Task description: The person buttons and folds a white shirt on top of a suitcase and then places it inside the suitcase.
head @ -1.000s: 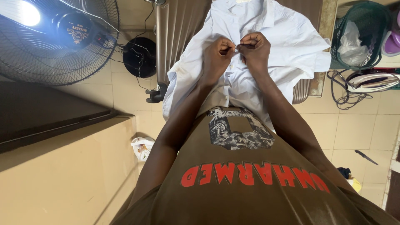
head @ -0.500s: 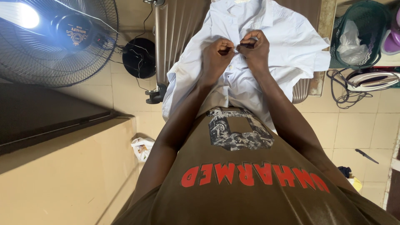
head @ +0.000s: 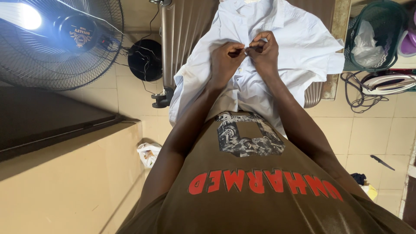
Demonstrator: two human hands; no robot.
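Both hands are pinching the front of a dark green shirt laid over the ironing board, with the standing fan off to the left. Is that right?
Not quite: the shirt is pale blue-white, not dark green, as the head view shows. The rest holds: the left hand and right hand pinch its front together, it lies over the ironing board, and the standing fan is off to the left.

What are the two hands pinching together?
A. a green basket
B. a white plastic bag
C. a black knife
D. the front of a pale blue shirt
D: the left hand and right hand meet, fingertips pinching the front of the pale blue shirt spread on the ironing board.
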